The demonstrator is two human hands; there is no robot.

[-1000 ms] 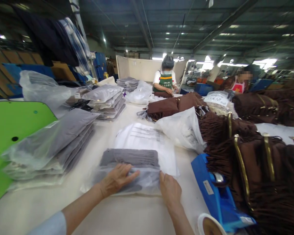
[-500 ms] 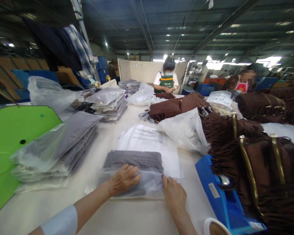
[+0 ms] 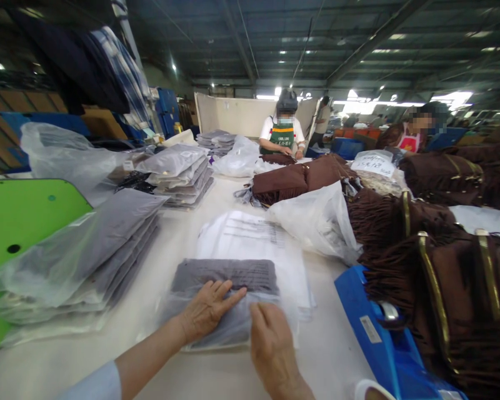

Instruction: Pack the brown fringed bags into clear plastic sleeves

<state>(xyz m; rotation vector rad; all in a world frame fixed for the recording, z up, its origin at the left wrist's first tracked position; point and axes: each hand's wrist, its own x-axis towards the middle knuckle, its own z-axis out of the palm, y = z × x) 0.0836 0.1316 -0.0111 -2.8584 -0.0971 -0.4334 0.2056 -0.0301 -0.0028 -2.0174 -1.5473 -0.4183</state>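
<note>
A frosted plastic bag (image 3: 289, 316) lies flat on the table in front of me, with a dark, flat fabric item (image 3: 229, 272) inside it. My left hand (image 3: 210, 311) rests on the plastic, palm down with the fingers stretched out, pressing near the middle. Over the bag's lower right part is my right hand (image 3: 275, 347), its fingers curled closed close to the left fingertips. What those fingers pinch, if anything, is hidden. Printed white paper sheets (image 3: 241, 233) lie beyond and partly beneath the bag.
Stacks of filled plastic bags (image 3: 108, 244) stand at left beside a green board (image 3: 29, 222). To the right are a blue tape dispenser (image 3: 370, 328), brown fringed bags (image 3: 462, 289) and a crumpled plastic bag (image 3: 316, 216). A co-worker (image 3: 282, 133) works across the table.
My right hand has moved left from the bag's right edge, over the plastic, and is more curled. My left hand stays on the bag, fingers more extended. The view has shifted slightly.
</note>
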